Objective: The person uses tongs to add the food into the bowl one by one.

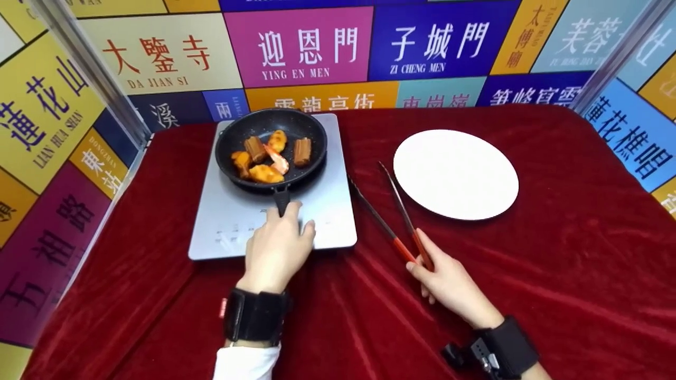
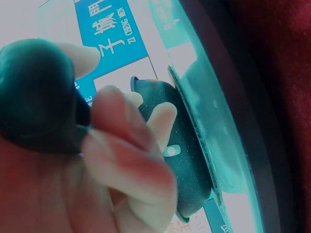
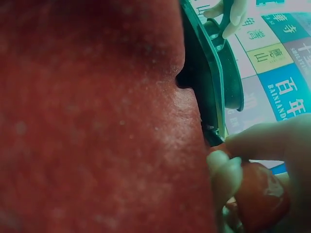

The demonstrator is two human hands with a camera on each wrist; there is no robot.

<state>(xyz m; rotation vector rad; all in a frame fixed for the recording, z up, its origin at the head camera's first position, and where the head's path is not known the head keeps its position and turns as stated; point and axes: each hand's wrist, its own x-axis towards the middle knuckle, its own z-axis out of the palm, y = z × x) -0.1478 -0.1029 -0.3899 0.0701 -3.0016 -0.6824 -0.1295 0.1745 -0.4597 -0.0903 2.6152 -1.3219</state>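
Note:
My left hand [image 1: 279, 245] grips the black handle [image 1: 282, 201] of a frying pan [image 1: 306, 177], which stands on a silver induction cooktop [image 1: 330, 211]. Inside the pan lie a pink-and-white shrimp [image 1: 277, 160], two brown ridged pieces [image 1: 302, 152] and several golden-brown pieces [image 1: 265, 173]. In the left wrist view my fingers [image 2: 131, 160] curl round the handle's dark end [image 2: 39, 94]. My right hand [image 1: 449, 279] holds metal tongs [image 1: 377, 215] by their red grips, with the arms spread and nothing between the tips. The tips point toward the gap between cooktop and plate.
A white oval plate [image 1: 457, 174] lies right of the tongs. Dark red velvet cloth [image 1: 343, 316] covers the table, wrinkled at the right. Panels with large characters [image 1: 298, 47] stand behind and at both sides, with metal posts [image 1: 100, 79] at the corners.

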